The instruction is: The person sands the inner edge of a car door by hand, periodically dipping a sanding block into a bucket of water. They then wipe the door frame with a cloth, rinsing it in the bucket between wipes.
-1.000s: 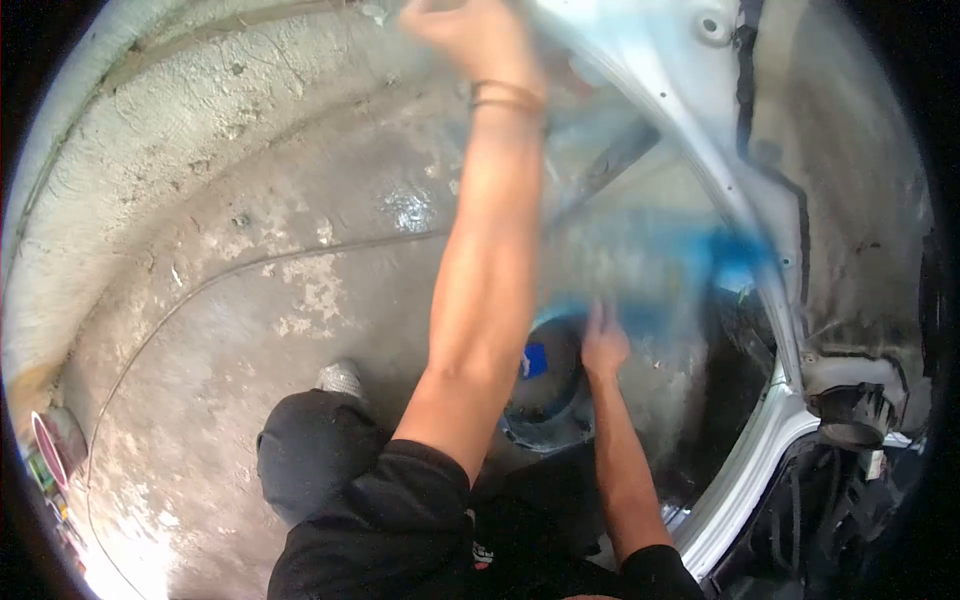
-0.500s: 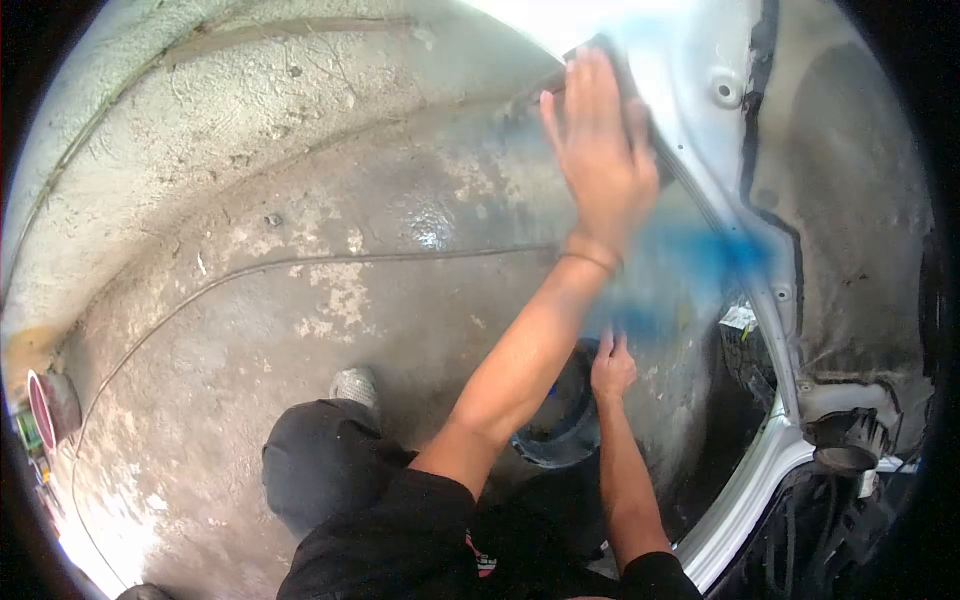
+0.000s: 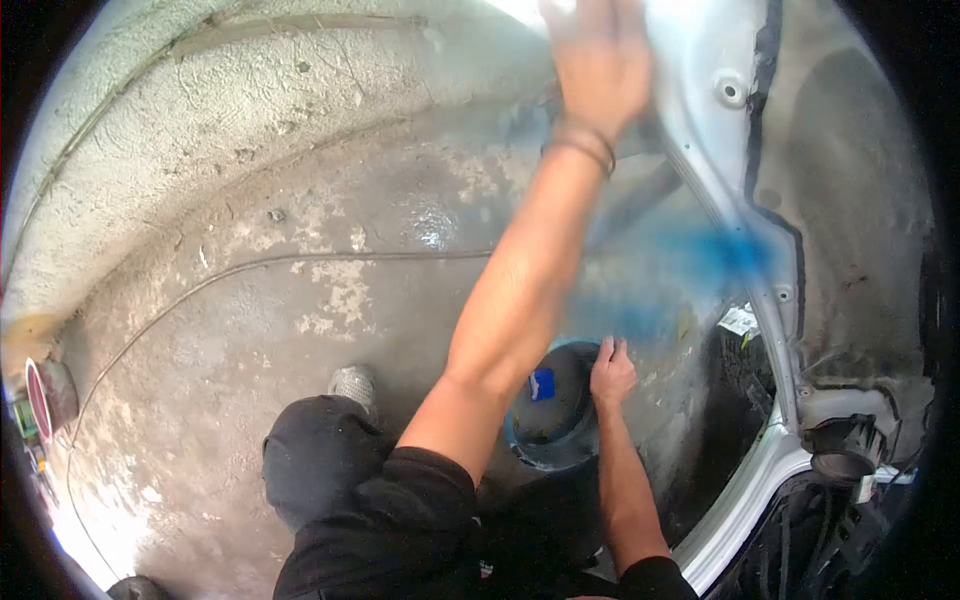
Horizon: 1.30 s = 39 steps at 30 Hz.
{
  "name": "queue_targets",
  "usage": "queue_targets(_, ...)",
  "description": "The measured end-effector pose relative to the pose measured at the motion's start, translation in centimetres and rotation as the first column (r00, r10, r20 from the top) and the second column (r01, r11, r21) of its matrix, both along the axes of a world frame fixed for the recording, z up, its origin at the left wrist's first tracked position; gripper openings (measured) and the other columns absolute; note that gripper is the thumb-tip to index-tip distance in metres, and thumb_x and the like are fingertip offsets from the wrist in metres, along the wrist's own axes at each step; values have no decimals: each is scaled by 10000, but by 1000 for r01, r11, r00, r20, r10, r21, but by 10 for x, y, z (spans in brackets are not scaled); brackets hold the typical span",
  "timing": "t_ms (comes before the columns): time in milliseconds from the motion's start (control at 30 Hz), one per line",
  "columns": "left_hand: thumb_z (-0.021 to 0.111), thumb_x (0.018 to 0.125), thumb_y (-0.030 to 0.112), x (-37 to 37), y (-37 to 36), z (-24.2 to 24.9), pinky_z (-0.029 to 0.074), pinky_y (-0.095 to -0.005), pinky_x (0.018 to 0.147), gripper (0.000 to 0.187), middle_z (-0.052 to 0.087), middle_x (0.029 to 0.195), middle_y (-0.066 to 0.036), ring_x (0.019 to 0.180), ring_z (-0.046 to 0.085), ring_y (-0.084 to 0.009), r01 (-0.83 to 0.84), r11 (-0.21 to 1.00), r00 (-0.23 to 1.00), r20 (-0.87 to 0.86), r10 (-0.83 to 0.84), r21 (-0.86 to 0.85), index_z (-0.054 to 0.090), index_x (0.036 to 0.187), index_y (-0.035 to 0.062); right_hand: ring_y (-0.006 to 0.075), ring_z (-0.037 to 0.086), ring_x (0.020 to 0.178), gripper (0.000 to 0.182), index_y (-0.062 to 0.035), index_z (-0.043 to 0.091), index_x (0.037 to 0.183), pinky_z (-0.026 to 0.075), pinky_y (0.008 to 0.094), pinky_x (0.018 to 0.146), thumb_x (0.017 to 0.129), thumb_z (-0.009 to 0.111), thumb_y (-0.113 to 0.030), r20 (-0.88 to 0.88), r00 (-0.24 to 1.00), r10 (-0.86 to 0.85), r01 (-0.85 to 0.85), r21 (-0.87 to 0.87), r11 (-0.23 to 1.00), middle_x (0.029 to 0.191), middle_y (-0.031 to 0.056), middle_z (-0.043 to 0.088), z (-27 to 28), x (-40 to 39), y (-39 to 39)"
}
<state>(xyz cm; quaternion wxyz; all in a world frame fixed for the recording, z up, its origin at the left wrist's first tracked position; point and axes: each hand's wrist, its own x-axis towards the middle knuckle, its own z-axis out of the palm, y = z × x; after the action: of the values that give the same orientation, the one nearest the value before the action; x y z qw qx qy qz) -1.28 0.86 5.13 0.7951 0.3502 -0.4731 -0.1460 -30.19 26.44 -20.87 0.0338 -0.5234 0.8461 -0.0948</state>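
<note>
My left hand (image 3: 602, 65) reaches far forward to the top edge of the view, over the white car body panel (image 3: 690, 60). It is blurred, and its fingertips are cut off by the frame; the fingers look stretched out and flat. A band circles that wrist. Beside the right rim of a dark bucket (image 3: 517, 440) is my right hand (image 3: 612, 373), its fingers closed. Whether they grip the rim or something else cannot be made out. Inside the bucket lies a small blue object (image 3: 542, 384).
A hose (image 3: 330, 257) curves across the worn concrete floor (image 3: 240, 350). At the far left stands a reddish container (image 3: 50, 398). Dark lining (image 3: 850, 220) and a white sill (image 3: 745, 515) of the vehicle border the right side. Blue smears blur the middle right.
My left hand has slid forward, partly out of the top of the view. More of the bucket and the blue object in it now shows. My right hand has hardly moved.
</note>
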Motion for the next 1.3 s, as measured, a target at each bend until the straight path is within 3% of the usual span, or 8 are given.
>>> queue_targets(167, 317, 1121, 369, -29, 28, -22, 42, -605, 1246, 619, 299, 1666, -232, 1576, 199, -381, 32, 990, 999, 33, -37, 139, 274, 1616, 1, 517, 666, 963, 523, -94, 663, 1215, 508, 575, 841, 1044, 433, -532, 3, 1000, 12, -11, -48, 999, 1009, 257, 729, -5, 1, -5)
queue_targets(667, 335, 1102, 323, 3, -28, -10, 0, -618, 1242, 651, 274, 1628, -344, 1556, 192, -455, -301, 906, 950, 174, 259, 299, 250, 1578, -114, 495, 678, 951, 521, -92, 676, 1219, 518, 564, 829, 1048, 437, -523, 4, 1000, -10, 10, 18, 1000, 1000, 261, 725, -3, -4, 0)
queue_targets(867, 317, 1115, 316, -38, 26, -33, 8, -632, 1239, 620, 272, 1628, -345, 1561, 200, -430, -23, 980, 999, 34, 16, 196, 275, 1583, -88, 494, 679, 974, 544, -89, 671, 1247, 520, 556, 850, 1044, 435, -535, -10, 1000, 18, -18, -32, 999, 1016, 263, 727, -1, 3, -2)
queue_targets(933, 324, 1120, 329, -35, -18, -49, 45, -568, 1262, 613, 277, 1638, -320, 1565, 188, -430, -533, 842, 813, 222, 538, -89, 302, 1577, -78, 496, 678, 979, 548, -86, 673, 1247, 519, 559, 857, 1043, 437, -537, -16, 1000, -1, 1, -6, 1000, 1024, 265, 726, 2, -1, 0)
queue_targets(1000, 353, 1119, 347, -9, -25, -26, 108, -490, 1272, 616, 296, 1651, -270, 1565, 177, -434, -92, 991, 990, -97, 101, 96, 325, 1571, -71, 491, 678, 1012, 560, -87, 665, 1265, 514, 556, 894, 1044, 427, -543, -2, 1000, -16, 16, 60, 998, 1061, 258, 730, 0, -1, -2)
queue_targets(1067, 373, 1117, 354, -5, -20, -26, 152, -452, 1268, 613, 334, 1633, -272, 1550, 230, -432, -82, 992, 989, -118, 93, 96, 350, 1557, -72, 498, 675, 1001, 555, -88, 667, 1248, 511, 566, 884, 1045, 424, -543, 2, 1000, -20, 20, 25, 999, 1053, 263, 727, 0, 5, -1)
queue_targets(1133, 433, 1054, 229, -23, 4, -39, 94, -675, 1221, 552, 463, 1553, -247, 1481, 366, -428, -30, 998, 999, -38, 32, 61, 397, 1539, -34, 505, 671, 991, 551, -89, 669, 1231, 509, 576, 875, 1045, 421, -543, -13, 1000, -15, 15, -19, 1000, 1044, 268, 725, -3, 2, -3)
queue_targets(1300, 456, 1074, 241, -41, 11, -48, 88, -632, 1233, 552, 404, 1595, -260, 1496, 352, -432, -33, 999, 997, 64, 35, -30, 378, 1549, -29, 524, 659, 950, 544, -77, 675, 1194, 501, 598, 835, 1041, 434, -540, -28, 1000, 8, -10, -41, 999, 992, 283, 713, -11, -8, 0)
